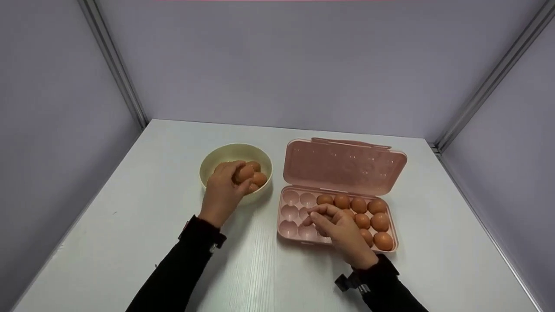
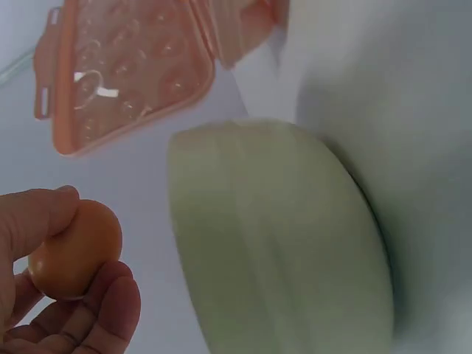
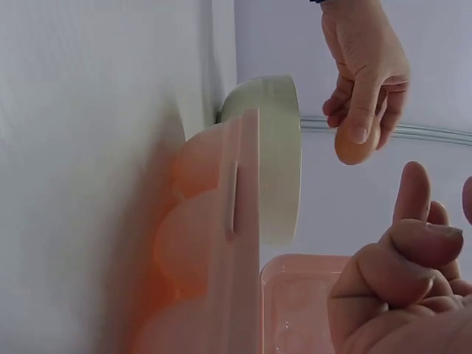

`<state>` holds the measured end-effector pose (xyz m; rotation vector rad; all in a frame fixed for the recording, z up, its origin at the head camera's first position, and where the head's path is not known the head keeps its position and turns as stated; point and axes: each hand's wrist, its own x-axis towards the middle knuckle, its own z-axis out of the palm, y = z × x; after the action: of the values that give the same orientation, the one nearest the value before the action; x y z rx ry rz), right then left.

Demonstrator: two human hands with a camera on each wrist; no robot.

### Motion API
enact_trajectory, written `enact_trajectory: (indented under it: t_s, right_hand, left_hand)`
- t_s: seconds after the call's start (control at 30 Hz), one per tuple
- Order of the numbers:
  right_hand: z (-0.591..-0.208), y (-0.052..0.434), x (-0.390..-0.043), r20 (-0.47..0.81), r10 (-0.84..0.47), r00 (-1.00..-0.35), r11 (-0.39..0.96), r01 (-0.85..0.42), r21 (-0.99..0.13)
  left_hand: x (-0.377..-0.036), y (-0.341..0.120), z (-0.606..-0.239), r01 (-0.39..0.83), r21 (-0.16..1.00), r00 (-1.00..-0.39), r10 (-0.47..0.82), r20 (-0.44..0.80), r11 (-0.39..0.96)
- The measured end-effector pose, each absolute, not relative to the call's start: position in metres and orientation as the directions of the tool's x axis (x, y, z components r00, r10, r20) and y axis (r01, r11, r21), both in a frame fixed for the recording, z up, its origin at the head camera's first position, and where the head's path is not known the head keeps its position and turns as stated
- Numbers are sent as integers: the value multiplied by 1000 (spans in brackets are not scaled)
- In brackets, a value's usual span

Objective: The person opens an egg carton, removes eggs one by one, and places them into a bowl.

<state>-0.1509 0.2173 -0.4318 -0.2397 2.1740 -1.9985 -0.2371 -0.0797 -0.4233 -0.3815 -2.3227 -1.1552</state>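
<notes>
My left hand (image 1: pixel 223 190) grips a brown egg (image 1: pixel 244 173), long axis roughly level, over the cream bowl (image 1: pixel 212 161); my right hand (image 1: pixel 342 229) hovers, fingers loosely curled and empty, above the pink plastic egg tray (image 1: pixel 288 227).

Both arms wear long black sleeves (image 1: pixel 182 264), with small black devices strapped at the wrists.

Both arms reach forward in black sleeves. The left hand (image 1: pixel 223 190) is raised, fingers and thumb curled in a pinch. The right hand (image 1: pixel 340 229) lies lower, fingers loosely bent, pointing inward and down.
</notes>
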Motion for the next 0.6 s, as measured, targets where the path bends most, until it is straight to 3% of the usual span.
enact_trajectory:
  t_s: [0.1, 0.2, 0.6]
  right_hand:
    - [-431, 218, -151, -17, -220, -975, 87, -2, -996]
    - [-429, 220, -151, -42, -202, -978, 96, 22, -995]
    - [-426, 230, -151, -81, -174, -981, 120, 60, -991]
  left_hand:
    - [-250, -84, -427, 345, 734, -906, 3, 423, 585]
    - [-261, -85, -433, 275, 766, -944, 12, 330, 580]
    - [-281, -90, -442, 151, 727, -986, 54, 155, 670]
